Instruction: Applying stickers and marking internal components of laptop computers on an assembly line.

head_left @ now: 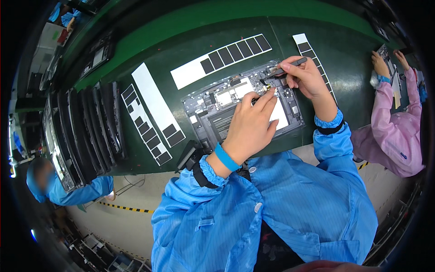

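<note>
An opened laptop base (197, 104) lies in front of me, its circuit board (229, 96) and black battery (221, 123) exposed. My left hand (253, 119) rests over its middle, fingers stretched out with their tips on the board's lower edge; what lies under the palm is hidden. Between the thumb and fingers of my right hand (304, 78) is a pair of dark tweezers (297, 62). Their tip end points down and left, at the upper right corner of the base. A white patch (279, 115) shows beside my left fingers.
White strips with black pads lie behind the base (222, 59), to its left (147, 131) and right (301, 40). Another white strip (154, 97) is at left, near a row of upright laptop parts (86, 131). A co-worker in pink (394, 122) works at right; another person in blue (81, 192) is at left.
</note>
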Available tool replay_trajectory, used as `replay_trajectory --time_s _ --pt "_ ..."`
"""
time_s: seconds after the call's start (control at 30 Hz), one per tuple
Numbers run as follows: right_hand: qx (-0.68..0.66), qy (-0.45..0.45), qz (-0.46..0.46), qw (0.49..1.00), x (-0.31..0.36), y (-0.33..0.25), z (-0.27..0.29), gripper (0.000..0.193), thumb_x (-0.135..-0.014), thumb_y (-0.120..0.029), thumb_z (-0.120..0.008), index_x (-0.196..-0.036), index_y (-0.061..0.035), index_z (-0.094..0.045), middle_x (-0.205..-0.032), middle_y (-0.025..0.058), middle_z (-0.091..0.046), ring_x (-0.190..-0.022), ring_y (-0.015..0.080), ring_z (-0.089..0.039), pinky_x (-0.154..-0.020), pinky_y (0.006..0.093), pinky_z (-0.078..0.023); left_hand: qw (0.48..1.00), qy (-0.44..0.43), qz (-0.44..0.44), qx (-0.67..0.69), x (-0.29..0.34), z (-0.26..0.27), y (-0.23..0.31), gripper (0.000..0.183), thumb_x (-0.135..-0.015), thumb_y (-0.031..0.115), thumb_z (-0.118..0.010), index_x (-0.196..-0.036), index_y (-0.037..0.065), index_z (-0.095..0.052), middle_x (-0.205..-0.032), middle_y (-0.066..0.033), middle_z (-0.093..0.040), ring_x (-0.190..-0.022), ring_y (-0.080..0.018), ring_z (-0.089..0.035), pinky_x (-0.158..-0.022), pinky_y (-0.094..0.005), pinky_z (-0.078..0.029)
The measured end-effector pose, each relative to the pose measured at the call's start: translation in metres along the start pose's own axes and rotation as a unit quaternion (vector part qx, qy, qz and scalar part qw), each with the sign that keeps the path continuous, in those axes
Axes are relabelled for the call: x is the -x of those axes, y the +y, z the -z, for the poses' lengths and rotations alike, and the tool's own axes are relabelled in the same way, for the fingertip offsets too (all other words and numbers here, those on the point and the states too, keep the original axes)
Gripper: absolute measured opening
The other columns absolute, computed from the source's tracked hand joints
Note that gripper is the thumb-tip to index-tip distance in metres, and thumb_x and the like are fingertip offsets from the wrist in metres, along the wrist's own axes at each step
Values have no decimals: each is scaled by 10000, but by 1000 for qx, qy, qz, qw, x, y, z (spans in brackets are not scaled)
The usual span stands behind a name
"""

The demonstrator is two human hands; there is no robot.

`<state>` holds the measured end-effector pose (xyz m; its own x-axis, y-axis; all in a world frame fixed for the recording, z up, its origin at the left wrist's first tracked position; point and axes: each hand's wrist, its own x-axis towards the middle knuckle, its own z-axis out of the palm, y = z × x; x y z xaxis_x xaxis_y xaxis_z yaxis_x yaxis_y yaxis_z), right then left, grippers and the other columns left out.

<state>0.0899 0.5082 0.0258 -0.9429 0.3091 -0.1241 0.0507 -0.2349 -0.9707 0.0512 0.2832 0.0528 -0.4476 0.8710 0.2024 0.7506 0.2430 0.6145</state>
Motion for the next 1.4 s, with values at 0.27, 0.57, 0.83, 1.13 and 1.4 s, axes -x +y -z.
replay_trajectory --time_s 0.27,0.57,0.83,1.13,1.4 --pt "9 -3 -10 1000 2 -3 -4 180 -859 -147 -683 -920 22 -661 -788 128 -688 -469 89 -548 -408 192 -359 1000 7 -9 1 1 -1 -1 439 -767 168 -679 -1164 0 -597 -1317 -93 -546 -1051 -321 -490 -916 -397 -452" --pt "24 31 -19 999 -3 -1 -8 176 -860 -104 -678 -945 48 -658 -772 119 -681 -466 77 -541 -386 179 -354 1000 20 -19 -8 2 -2 -2 436 -762 154 -680 -1164 8 -597 -1311 -95 -553 -1041 -324 -496 -906 -388 -456" --pt "31 45 -24 998 -3 0 -9 172 -856 -96 -682 -944 50 -658 -740 101 -669 -460 75 -534 -384 177 -350 999 18 -6 -41 3 -7 -4 489 -766 203 -700 -1202 24 -572 -1387 -195 -439 -1074 -342 -482 -909 -419 -447" --pt "40 59 -18 997 1 0 -11 192 -852 -110 -694 -948 53 -661 -730 81 -656 -487 75 -551 -401 178 -360 986 28 12 -163 0 -19 9 718 -723 424 -717 -1264 3 -503 -1360 -271 -422 -1171 -353 -425 -948 -436 -353" --pt "8 66 11 998 0 4 -11 279 -894 -196 -664 -1050 35 -662 -718 67 -644 -490 69 -532 -417 175 -373 983 84 -3 -161 -8 -33 5 727 -715 479 -683 -1223 -10 -508 -1326 -338 -408 -1324 -423 -299 -1068 -520 -251"
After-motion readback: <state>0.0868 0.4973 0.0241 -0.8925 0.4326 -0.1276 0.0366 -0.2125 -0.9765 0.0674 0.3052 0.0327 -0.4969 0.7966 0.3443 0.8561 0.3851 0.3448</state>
